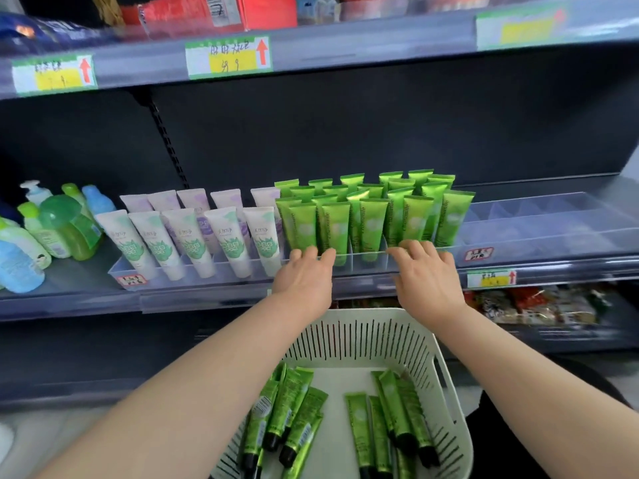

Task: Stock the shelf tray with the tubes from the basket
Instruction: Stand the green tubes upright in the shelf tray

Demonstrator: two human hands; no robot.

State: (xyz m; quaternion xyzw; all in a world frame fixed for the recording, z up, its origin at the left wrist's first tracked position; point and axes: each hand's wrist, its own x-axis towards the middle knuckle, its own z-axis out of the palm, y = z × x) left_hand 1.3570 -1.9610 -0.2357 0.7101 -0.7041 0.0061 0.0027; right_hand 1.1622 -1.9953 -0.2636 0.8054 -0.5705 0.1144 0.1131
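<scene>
Both of your bare forearms reach forward and slightly up from the bottom of the view, palms down. Your left hand and right hand lie side by side but apart, fingers straight and relaxed, gripping nothing; the fingertips rest at the front rim of the clear shelf tray. In that tray the green tubes stand upright in rows, caps down, just behind your fingers. A strip of the tray's front wall shows between your hands. Directly below your wrists sits the white slotted basket with more green tubes lying flat in two loose heaps. Left of the tray stand white tubes, touching it or nearly so; to the right is another clear divided tray. The upper shelf edge hangs well above the tube tops — dark open space lies between
</scene>
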